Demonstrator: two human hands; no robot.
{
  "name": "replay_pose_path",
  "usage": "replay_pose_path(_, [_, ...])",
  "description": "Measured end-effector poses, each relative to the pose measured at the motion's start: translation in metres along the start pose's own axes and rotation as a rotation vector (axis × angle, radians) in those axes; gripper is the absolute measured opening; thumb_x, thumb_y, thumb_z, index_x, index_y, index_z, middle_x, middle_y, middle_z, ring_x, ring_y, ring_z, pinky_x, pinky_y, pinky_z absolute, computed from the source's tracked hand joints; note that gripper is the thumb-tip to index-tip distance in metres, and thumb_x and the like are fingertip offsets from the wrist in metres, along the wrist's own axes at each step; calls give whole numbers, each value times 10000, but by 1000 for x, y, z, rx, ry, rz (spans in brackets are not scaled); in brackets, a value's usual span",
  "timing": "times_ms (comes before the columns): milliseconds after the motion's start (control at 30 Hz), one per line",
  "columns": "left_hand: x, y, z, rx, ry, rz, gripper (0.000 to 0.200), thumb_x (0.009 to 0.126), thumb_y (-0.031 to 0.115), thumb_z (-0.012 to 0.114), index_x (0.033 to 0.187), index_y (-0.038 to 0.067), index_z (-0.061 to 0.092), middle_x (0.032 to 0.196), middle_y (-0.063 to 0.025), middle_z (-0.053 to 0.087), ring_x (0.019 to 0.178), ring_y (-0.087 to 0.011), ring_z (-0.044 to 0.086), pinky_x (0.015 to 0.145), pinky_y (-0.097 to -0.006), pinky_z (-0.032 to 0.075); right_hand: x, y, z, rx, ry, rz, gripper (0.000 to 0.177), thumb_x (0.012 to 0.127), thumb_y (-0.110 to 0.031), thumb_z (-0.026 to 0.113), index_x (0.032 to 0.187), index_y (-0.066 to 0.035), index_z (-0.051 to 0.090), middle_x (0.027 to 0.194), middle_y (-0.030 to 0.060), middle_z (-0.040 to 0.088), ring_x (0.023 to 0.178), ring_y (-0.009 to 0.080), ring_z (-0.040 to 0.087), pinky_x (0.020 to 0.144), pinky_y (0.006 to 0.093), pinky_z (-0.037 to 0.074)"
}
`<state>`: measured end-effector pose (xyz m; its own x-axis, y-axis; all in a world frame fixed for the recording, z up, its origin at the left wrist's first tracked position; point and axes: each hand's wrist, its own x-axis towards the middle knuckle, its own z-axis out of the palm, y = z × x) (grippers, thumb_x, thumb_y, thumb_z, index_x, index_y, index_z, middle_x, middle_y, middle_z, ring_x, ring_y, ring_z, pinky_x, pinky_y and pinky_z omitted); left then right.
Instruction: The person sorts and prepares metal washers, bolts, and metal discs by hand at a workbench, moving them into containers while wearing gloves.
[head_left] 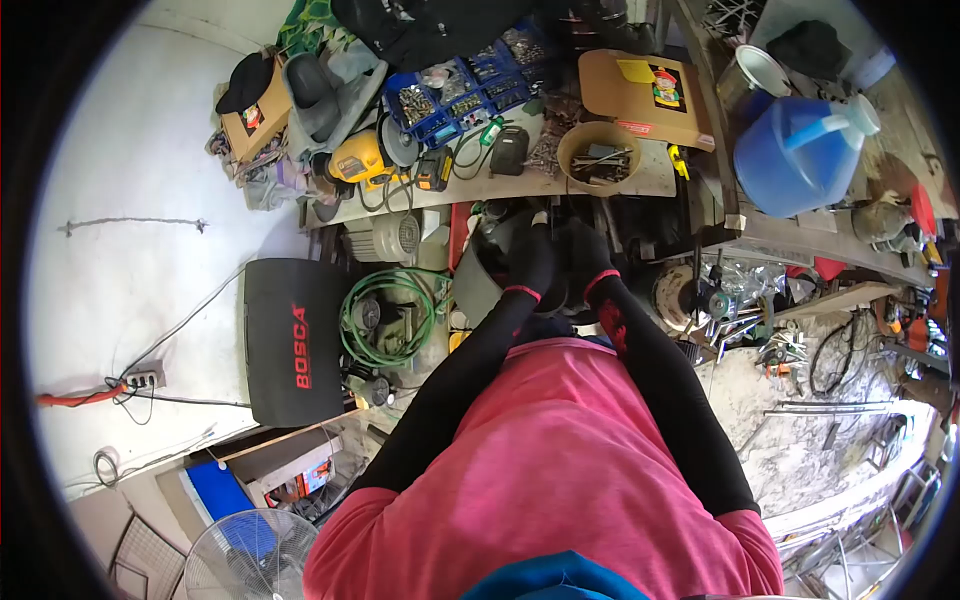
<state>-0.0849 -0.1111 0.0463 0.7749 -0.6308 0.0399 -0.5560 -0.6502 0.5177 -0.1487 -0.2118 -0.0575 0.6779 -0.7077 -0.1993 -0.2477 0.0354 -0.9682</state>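
Observation:
Both arms reach forward in black sleeves and dark gloves with red cuffs, into the shadow under the front edge of the workbench. My left hand is beside a grey curved surface, perhaps a bucket or bin. Close on its right is my right hand, also in the dark space. The fingers of both hands blend into the shadow, so whether they grip anything cannot be made out. Above them on the bench stands a round tan tub holding metal pieces.
On the bench lie a yellow angle grinder, a battery and blue parts bins. A coiled green hose and a black BOSCA case are at left. A blue jug stands at right, above scattered tools.

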Motion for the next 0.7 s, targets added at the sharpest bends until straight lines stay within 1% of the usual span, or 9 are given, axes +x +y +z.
replay_pose_path(100, [-15, 5, 9, -168, -179, -163, 335, 990, 204, 488, 1257, 42, 607, 999, -257, 693, 921, -426, 682, 764, -503, 529, 6, -8, -17, -306, -109, 94, 350, 977, -345, 548, 1027, -49, 729, 879, 65, 712, 793, 205, 664, 715, 369, 523])
replay_pose_path(133, [-20, 6, 12, -83, -323, 4, 325, 997, 199, 490, 1234, 11, 608, 1095, -268, 672, 1010, -416, 659, 847, -468, 514, 7, -6, -23, -392, -155, 120, 351, 971, -345, 549, 1033, -50, 730, 872, 69, 712, 787, 215, 667, 710, 373, 527])
replay_pose_path(200, [-31, 12, 11, 31, -540, 296, 326, 1006, 197, 490, 1211, -25, 610, 1193, -282, 648, 1104, -401, 633, 934, -428, 498, 7, 2, -41, -724, -73, -308, 332, 922, -350, 599, 1012, -57, 728, 847, 82, 710, 763, 232, 677, 700, 384, 538])
replay_pose_path(333, [-17, 45, -28, -10, -384, 451, 350, 1008, 214, 485, 1210, -41, 614, 1202, -295, 640, 1124, -386, 627, 945, -413, 493, 16, -6, -37, -704, -57, -265, 411, 877, -443, 689, 972, -44, 686, 844, 160, 725, 812, 364, 707, 711, 488, 537])
replay_pose_path(400, [2, 56, -53, -101, -187, 420, 363, 1009, 222, 482, 1210, -49, 616, 1206, -301, 636, 1134, -378, 624, 950, -406, 491, 13, -31, -27, 996, -75, 284, 431, 956, -457, 639, 1089, -52, 705, 903, 60, 733, 824, 246, 698, 745, 406, 543])
replay_pose_path(533, [4, 50, -54, -612, 147, 126, 421, 996, 238, 517, 1335, -6, 566, 1135, -209, 689, 1030, -297, 670, 873, -378, 504, -15, -102, -53, 664, -277, 530, 422, 1025, -424, 571, 1195, -57, 693, 1048, 6, 702, 924, 153, 655, 812, 313, 520])
replay_pose_path(567, [4, 48, -45, -764, 237, 72, 451, 991, 241, 529, 1377, 10, 549, 1110, -177, 708, 994, -271, 686, 847, -370, 508, -20, -105, -34, 784, -337, 345, 369, 1043, -377, 539, 1171, -59, 676, 1029, 31, 708, 955, 175, 668, 832, 330, 522])
replay_pose_path(633, [-5, 66, -58, -89, 270, 174, 429, 956, 137, 536, 1364, 2, 548, 1044, -173, 703, 930, -293, 680, 789, -387, 517, -35, -116, -25, 897, -394, 163, 321, 1062, -331, 507, 1148, -61, 658, 1011, 56, 713, 987, 198, 681, 852, 346, 524])
replay_pose_path(700, [-12, 71, -62, 564, 323, 286, 500, 965, 165, 547, 1440, 18, 490, 922, -97, 708, 775, -233, 674, 671, -383, 500, -47, -123, -31, 828, -272, 330, 384, 1040, -357, 533, 1109, -22, 706, 1053, 28, 732, 911, 184, 685, 796, 373, 533])
